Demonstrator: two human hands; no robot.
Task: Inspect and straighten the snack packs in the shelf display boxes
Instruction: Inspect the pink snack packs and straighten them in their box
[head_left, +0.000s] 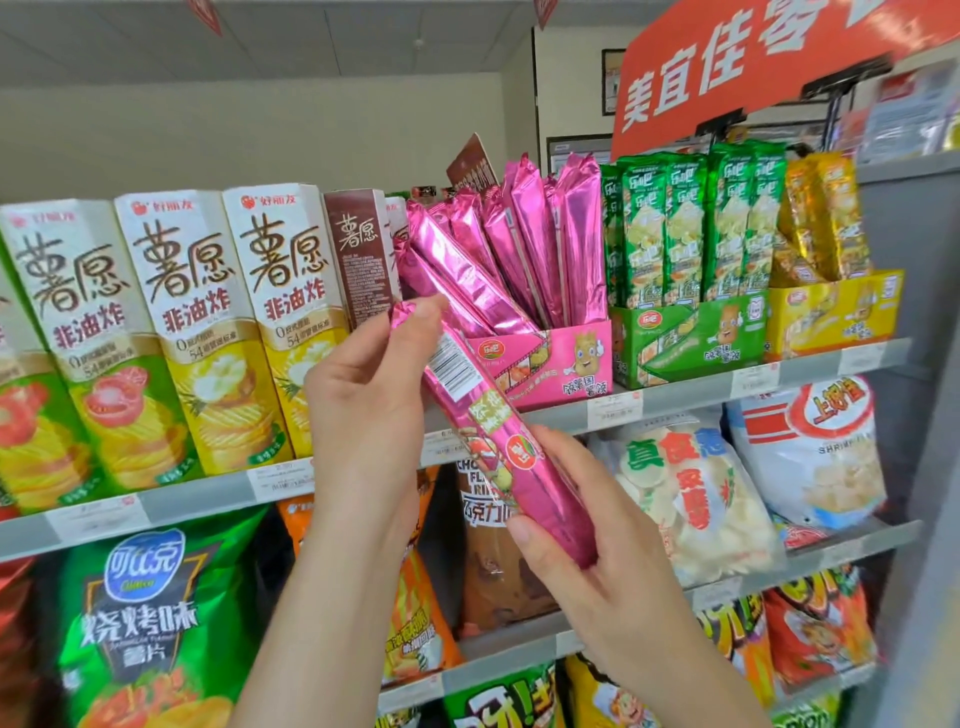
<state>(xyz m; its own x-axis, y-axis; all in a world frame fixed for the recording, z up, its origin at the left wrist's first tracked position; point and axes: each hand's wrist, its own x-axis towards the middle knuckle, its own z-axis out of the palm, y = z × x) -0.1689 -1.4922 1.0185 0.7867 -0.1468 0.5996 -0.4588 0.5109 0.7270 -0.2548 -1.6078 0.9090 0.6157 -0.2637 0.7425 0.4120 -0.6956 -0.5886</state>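
A long pink foil snack pack (485, 421) is held out in front of the shelf, tilted, barcode side up. My left hand (363, 405) grips its upper end. My right hand (587, 551) holds its lower end from below. Behind it stands the pink display box (566, 364) on the top shelf, with several pink packs (519, 249) leaning left inside it. To the right stand a green display box (691, 338) with upright green packs and a yellow display box (831, 312) with slanted gold packs.
Tall chip cartons (176, 322) fill the top shelf on the left. Snack bags (691, 493) crowd the shelves below. A red sign (753, 57) hangs above the shelf, and a grey post (924, 364) bounds it on the right.
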